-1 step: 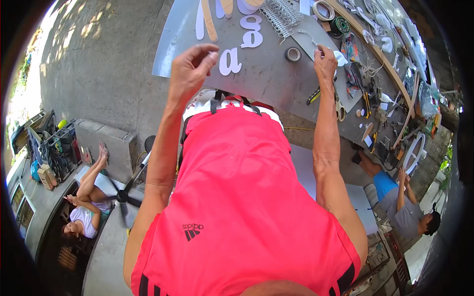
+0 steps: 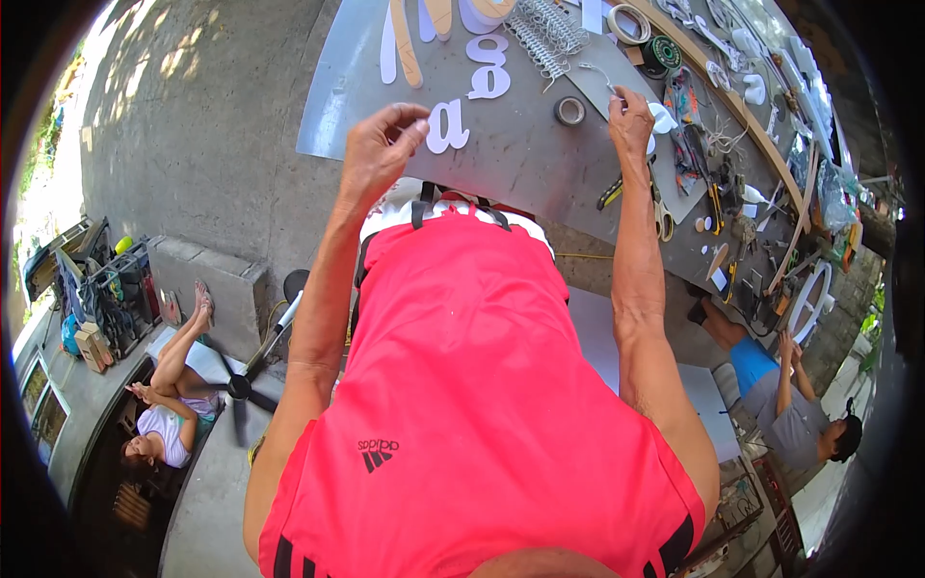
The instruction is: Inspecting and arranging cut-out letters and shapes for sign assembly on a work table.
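Observation:
My left hand (image 2: 381,149) hovers over the near edge of a grey table (image 2: 520,169), fingers curled into a pinch. Its fingertips are right at the left edge of a small white cut-out letter shape (image 2: 448,127); whether they grip it is unclear. My right hand (image 2: 631,120) is farther right on the table, closed around a thin metal wire (image 2: 597,75) that sticks out up and left. A white scrap (image 2: 662,118) lies just right of that hand. A grey tape roll (image 2: 569,111) sits between my hands.
More white and tan cut-out shapes (image 2: 489,67) and a pile of metal coils (image 2: 549,29) lie farther back. Scissors (image 2: 663,217) and cluttered tools fill the table's right side. One person (image 2: 169,405) reclines by a fan (image 2: 236,385) lower left; another person (image 2: 800,424) crouches lower right.

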Demonstrator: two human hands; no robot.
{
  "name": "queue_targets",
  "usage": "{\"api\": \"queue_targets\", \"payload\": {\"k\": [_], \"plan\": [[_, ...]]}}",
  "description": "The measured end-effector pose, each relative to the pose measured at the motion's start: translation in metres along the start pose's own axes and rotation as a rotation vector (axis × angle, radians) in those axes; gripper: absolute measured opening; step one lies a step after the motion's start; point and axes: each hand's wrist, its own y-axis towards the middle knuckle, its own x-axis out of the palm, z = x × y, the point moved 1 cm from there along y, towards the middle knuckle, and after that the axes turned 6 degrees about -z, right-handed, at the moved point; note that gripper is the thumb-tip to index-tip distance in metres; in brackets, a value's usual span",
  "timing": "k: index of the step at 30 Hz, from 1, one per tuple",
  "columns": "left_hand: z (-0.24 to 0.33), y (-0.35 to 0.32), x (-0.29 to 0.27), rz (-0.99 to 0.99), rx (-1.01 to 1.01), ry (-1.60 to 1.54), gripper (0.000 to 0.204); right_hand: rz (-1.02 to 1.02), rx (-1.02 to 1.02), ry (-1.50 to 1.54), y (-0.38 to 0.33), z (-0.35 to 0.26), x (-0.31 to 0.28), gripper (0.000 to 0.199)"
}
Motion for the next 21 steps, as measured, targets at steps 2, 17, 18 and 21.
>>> {"api": "queue_targets", "payload": {"k": [2, 17, 18, 21], "plan": [[-0.033, 0.004, 0.019, -0.054, -0.154, 0.072, 0.022, -0.034, -0.124, -0.041, 0.014, 0.011, 0.016, 0.026], [-0.059, 0.046, 0.096, -0.126, -0.083, 0.166, 0.027, 0.122, -0.002, 0.149, 0.051, 0.002, -0.018, 0.014], [-0.058, 0.059, 0.103, -0.146, -0.081, 0.120, 0.027, 0.103, -0.004, 0.109, 0.054, 0.003, -0.024, 0.014], [-0.051, 0.105, 0.127, -0.202, -0.073, 0.039, 0.036, 0.170, -0.084, -0.033, 0.062, 0.021, -0.026, 0.015]]}}
